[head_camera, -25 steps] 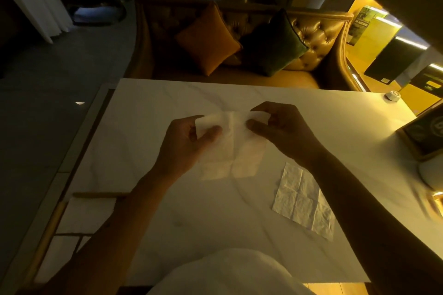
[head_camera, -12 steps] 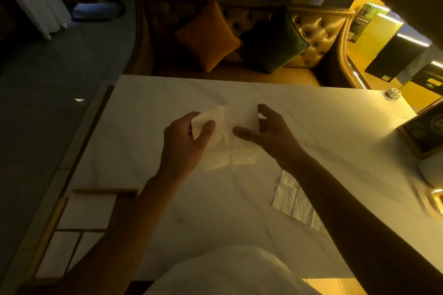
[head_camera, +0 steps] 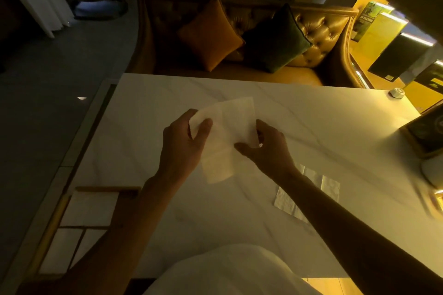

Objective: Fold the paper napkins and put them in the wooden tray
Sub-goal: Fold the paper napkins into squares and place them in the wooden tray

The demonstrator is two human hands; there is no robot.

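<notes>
- Holding one paper napkin [head_camera: 225,132] up over the middle of the counter [head_camera: 311,127], we keep it off the marble, probably so its halves can swing together freely.
- Our left hand [head_camera: 182,146] has its grip clamped on the napkin's left edge, thumb on top near the upper corner; we judge this pins one side as the hinge of the fold.
- Our right hand [head_camera: 266,148] pinches the lower right edge, thumb under the sheet and fingers curled behind it, so that grip too is closed on the paper.
- Both forearms reach in from the near edge and converge, wrists fairly straight, palms turned towards each other.
- Creases already run across the napkin, so we take the fold to be under way, not finished.
- A second napkin [head_camera: 309,196] lies flat on the counter to the right, partly hidden by our right forearm, waiting its turn.
- Our wooden tray [head_camera: 105,189] sits at the near left, its compartments showing pale sheets inside, within easy reach of the left hand.
</notes>
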